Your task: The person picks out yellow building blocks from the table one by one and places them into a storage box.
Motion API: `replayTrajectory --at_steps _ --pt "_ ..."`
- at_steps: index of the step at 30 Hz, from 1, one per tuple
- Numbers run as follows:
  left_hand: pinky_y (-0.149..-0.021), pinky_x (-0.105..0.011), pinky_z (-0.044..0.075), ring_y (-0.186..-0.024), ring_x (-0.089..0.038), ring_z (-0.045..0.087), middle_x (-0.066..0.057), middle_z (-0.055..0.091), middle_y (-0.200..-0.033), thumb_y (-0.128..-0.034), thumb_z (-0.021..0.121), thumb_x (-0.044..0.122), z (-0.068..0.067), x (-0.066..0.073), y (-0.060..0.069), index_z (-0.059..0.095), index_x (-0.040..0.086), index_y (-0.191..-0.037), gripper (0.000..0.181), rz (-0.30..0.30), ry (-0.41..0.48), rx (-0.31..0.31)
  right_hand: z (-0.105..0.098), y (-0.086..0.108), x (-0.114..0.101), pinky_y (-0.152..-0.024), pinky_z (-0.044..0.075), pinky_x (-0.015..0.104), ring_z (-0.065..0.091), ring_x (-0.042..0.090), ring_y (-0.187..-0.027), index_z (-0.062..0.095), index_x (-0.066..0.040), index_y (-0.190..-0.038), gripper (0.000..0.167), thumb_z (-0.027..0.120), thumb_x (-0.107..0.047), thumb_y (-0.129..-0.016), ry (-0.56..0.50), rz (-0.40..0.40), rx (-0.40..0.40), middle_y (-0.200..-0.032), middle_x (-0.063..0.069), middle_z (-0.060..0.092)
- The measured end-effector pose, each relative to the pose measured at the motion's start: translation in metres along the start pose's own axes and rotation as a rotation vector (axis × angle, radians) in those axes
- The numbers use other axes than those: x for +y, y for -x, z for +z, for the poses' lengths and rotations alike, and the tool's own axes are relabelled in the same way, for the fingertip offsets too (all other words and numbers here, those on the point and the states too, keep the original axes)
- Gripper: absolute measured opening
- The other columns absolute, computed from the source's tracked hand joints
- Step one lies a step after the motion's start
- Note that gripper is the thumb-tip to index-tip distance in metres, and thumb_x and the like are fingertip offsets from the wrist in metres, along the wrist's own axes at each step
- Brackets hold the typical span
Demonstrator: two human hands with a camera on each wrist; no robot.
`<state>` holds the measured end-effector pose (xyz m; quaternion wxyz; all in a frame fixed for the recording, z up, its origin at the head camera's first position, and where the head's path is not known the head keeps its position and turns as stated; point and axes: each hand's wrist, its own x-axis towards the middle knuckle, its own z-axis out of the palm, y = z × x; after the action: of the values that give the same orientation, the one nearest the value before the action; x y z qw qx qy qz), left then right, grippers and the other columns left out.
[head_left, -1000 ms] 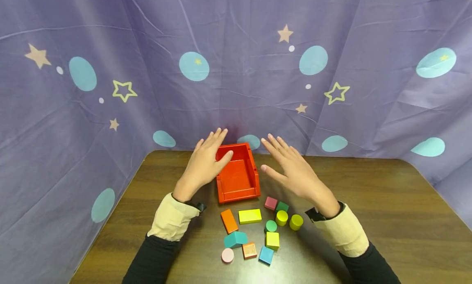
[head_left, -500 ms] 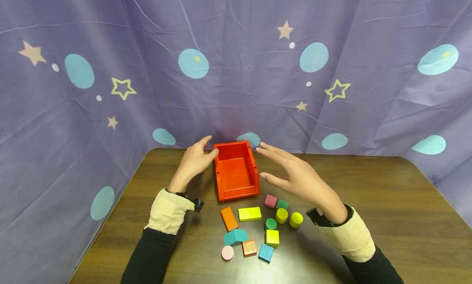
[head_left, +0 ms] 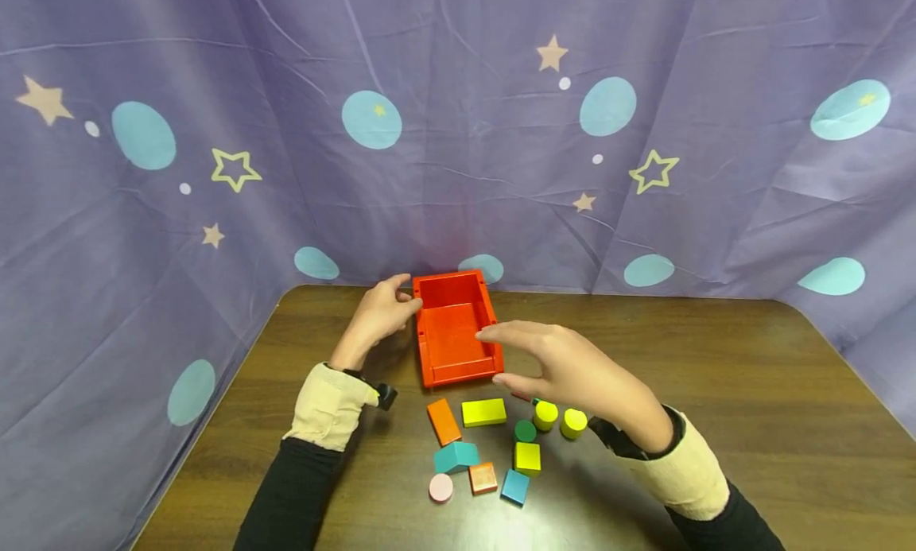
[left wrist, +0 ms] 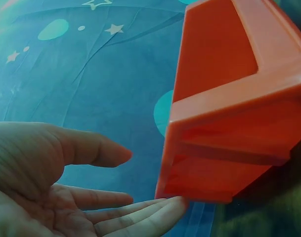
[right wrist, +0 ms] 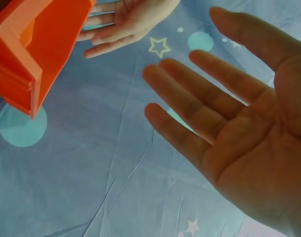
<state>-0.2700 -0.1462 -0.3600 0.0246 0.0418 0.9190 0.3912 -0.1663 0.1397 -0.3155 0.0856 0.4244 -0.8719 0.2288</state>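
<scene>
A red bin (head_left: 455, 338) stands on the table near the curtain, with nothing inside. At its left side is my left hand (head_left: 378, 312), thumb and fingers apart; in the left wrist view the fingertips of this hand (left wrist: 86, 182) come up to the bin's (left wrist: 229, 123) lower edge, and whether they touch cannot be told. My right hand (head_left: 572, 372) hovers by the bin's right front corner, fingers extended and holding nothing. The right wrist view has the palm of this hand (right wrist: 239, 123) bare, apart from the bin (right wrist: 56, 39). It partly hides a pink block in the head view.
In front of the bin lie an orange block (head_left: 444, 422), a yellow block (head_left: 483, 413), a teal block (head_left: 456, 457), a pink disc (head_left: 440, 488), a blue block (head_left: 515, 487) and several other blocks. Behind the table (head_left: 751, 392) hangs a purple curtain (head_left: 458, 137).
My left hand has moved left from over the bin to its left side. My right hand has come down and toward the bin's front corner, covering part of the pink and dark green blocks.
</scene>
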Motion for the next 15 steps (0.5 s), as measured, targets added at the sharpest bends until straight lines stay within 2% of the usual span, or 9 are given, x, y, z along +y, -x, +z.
replayTrajectory --at_steps 1,4,8,13,15 --pt "-0.055 -0.019 0.053 -0.066 -0.019 0.069 -0.022 0.069 -0.125 -0.0960 0.060 0.020 0.000 0.000 0.000 0.040 0.002 -0.154 0.064 0.000 -0.005 -0.001 0.001 0.000 -0.001 -0.098 0.060 0.035 0.068 0.016 -0.112 0.065 -0.011 -0.134 0.051 0.082 -0.022 -0.088 0.002 0.000 -0.018 -0.130 0.001 0.069" --pt "-0.055 -0.019 0.055 -0.070 -0.024 0.071 -0.021 0.071 -0.121 -0.0952 0.061 0.018 0.002 -0.001 0.000 0.041 0.001 -0.153 0.063 -0.004 -0.011 -0.009 0.002 0.002 -0.003 -0.096 0.060 0.035 0.068 0.017 -0.109 0.066 -0.012 -0.133 0.048 0.082 -0.022 -0.088 0.007 -0.003 -0.075 -0.128 0.003 0.070" --pt "-0.064 -0.031 0.064 -0.081 -0.032 0.073 -0.021 0.073 -0.115 -0.0956 0.061 0.014 0.004 -0.002 -0.001 0.043 0.000 -0.152 0.061 -0.016 0.006 -0.019 0.006 0.002 -0.005 -0.098 0.060 0.038 0.068 0.020 -0.113 0.067 -0.012 -0.133 0.048 0.081 -0.019 -0.087 0.009 0.003 -0.145 -0.128 0.005 0.070" --pt "-0.073 -0.040 0.067 -0.083 -0.028 0.074 -0.021 0.074 -0.110 -0.0957 0.061 0.012 0.008 -0.002 -0.002 0.046 -0.003 -0.148 0.057 -0.018 0.031 -0.026 0.014 0.000 -0.006 -0.096 0.060 0.038 0.068 0.021 -0.113 0.067 -0.012 -0.132 0.050 0.083 -0.018 -0.086 0.024 0.015 -0.187 -0.129 0.006 0.070" --pt "-0.074 -0.041 0.067 -0.082 -0.025 0.073 -0.021 0.074 -0.108 -0.0954 0.061 0.011 0.010 -0.002 -0.003 0.048 -0.004 -0.147 0.055 -0.020 0.038 -0.029 0.019 -0.002 -0.006 -0.091 0.061 0.035 0.070 0.019 -0.105 0.067 -0.012 -0.132 0.050 0.083 -0.019 -0.085 0.047 0.031 -0.207 -0.128 0.006 0.070"
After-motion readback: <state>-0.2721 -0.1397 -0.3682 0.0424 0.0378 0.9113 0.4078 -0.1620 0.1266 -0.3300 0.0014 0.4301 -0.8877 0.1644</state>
